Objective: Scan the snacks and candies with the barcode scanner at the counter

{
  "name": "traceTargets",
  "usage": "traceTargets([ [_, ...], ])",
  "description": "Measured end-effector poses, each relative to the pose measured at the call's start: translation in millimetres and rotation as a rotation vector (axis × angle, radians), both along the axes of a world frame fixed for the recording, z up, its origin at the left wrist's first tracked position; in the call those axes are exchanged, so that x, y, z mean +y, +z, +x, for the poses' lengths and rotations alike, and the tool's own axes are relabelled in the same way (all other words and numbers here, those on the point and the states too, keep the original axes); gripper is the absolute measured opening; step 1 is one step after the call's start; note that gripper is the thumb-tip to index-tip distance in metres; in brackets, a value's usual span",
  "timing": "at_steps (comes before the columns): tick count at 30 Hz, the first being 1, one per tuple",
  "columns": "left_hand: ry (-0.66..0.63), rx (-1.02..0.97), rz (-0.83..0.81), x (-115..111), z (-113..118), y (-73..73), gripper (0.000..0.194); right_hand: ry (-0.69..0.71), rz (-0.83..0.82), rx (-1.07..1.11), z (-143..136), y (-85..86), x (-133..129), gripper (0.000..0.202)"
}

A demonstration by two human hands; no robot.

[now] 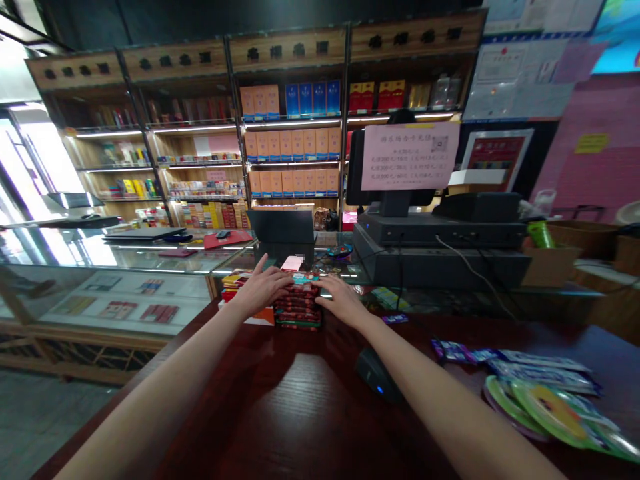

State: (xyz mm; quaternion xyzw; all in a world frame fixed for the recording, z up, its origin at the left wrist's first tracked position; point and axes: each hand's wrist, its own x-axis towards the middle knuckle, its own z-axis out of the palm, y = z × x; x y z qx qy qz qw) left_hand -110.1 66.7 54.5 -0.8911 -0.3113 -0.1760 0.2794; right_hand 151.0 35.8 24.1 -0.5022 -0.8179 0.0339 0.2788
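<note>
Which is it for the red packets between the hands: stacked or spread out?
Stacked: the red packets lie one on another, their edges showing as layers, between the left hand and the right hand.

On the pink paper sign [407, 177] across the monitor [356, 170], 游乐场办卡充值 is printed beside a QR code [440, 144], above 200元, 300元 and 500元; 名烟名酒 is lettered on the wooden shelf headers [287, 55].

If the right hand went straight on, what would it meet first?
The right hand would likely meet the stacked dark red packets first; it seems at their edge, though contact is unclear.
</note>
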Motion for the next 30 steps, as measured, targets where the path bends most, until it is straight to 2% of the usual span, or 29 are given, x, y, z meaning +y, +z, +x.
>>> traceTargets([
  [7,0.020,-0.007,-0.006,-8.5,4.2,4.2,0.031,-0.013,0.028,0.021,3.5,0.0,-7.6,0.057],
  [11,0.017,-0.022,-0.001,-14.7,5.5,8.9,0.036,-0.025,0.022,0.013,12.8,2.6,-12.6,0.054],
  [17,0.002,-0.017,0.016,-19.7,13.8,13.0,0.033,-0.054,0.049,0.038,33.9,-0.4,-19.8,0.051],
  [23,-0.083,-0.042,0.018,-28.2,44.1,10.9,0.033,-0.101,0.047,0.076,59.7,-8.5,-37.0,0.049],
  [30,-0.156,-0.073,-0.005,-41.6,92.6,-0.7,0.031,-0.177,0.007,0.113,105.2,-25.9,-54.9,0.050],
])
